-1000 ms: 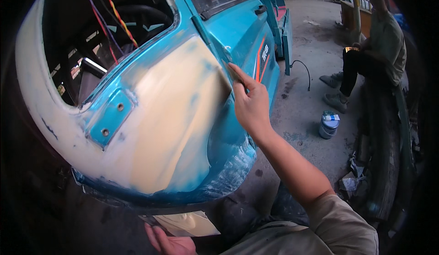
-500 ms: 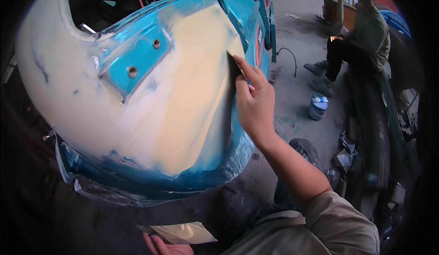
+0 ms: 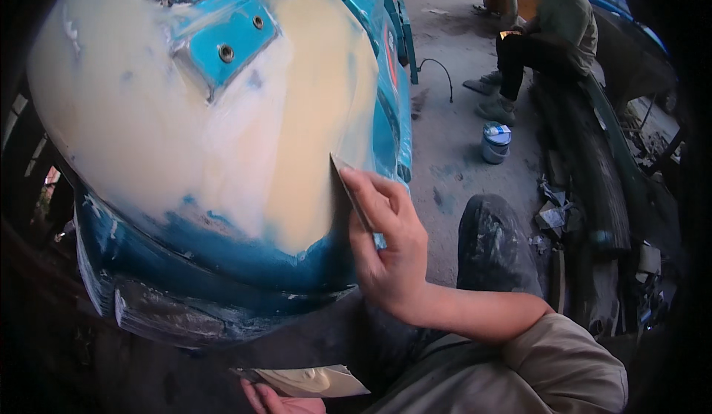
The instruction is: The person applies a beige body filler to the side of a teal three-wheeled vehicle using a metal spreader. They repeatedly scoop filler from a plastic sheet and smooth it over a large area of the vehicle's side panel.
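My right hand (image 3: pixel 397 254) pinches a thin flat putty spreader (image 3: pixel 351 194) by its sides. The spreader's tip lies at the right edge of a cream filler patch (image 3: pixel 308 125) on a curved teal vehicle panel (image 3: pixel 297 274); whether it touches is hard to tell. Low in the view, my left hand (image 3: pixel 285 402) grips a flat putty board (image 3: pixel 348 386), its fingers closed at the left end. A smear of cream putty (image 3: pixel 300 377) lies on the board. Up the panel is a bare teal plate (image 3: pixel 245 41) with two round holes.
To the right a person (image 3: pixel 560 24) sits on long dark beams (image 3: pixel 586 154). A lidded bucket (image 3: pixel 495 144) stands on the concrete floor (image 3: pixel 437 132). Scraps (image 3: pixel 552 214) lie beside the beams. My knee (image 3: pixel 493 243) is right of my right hand.
My right hand has drawn the spreader down and left along the panel, and its elbow is more bent. The view has shifted down a little. My left hand still holds the putty board.
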Demonstrator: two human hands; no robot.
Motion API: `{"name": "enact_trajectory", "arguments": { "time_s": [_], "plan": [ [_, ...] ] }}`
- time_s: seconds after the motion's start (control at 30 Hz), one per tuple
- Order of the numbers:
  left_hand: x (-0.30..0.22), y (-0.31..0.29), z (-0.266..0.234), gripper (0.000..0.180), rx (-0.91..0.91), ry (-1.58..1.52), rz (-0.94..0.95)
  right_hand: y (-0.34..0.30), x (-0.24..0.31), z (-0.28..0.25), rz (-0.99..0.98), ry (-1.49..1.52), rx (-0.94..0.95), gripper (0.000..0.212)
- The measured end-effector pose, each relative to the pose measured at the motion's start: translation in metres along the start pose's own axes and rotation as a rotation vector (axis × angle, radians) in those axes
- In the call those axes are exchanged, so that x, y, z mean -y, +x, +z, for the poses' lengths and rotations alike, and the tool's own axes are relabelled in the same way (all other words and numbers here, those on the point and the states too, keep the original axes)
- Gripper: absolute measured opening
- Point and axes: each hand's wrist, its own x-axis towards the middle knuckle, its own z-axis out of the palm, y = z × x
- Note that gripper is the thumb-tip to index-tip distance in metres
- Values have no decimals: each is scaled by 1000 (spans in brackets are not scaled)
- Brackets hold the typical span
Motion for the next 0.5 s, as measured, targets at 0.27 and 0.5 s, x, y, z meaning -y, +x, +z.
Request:
{"name": "enact_trajectory", "arguments": {
  "time_s": [0.27, 0.5],
  "plan": [
    [15, -1, -17, 39, 128, 294, 190, -45, 16, 1, -122, -71, 117, 77],
    [6, -9, -10, 39, 79, 138, 159, -49, 36, -30, -119, 7, 416, 64]
  ]
}}
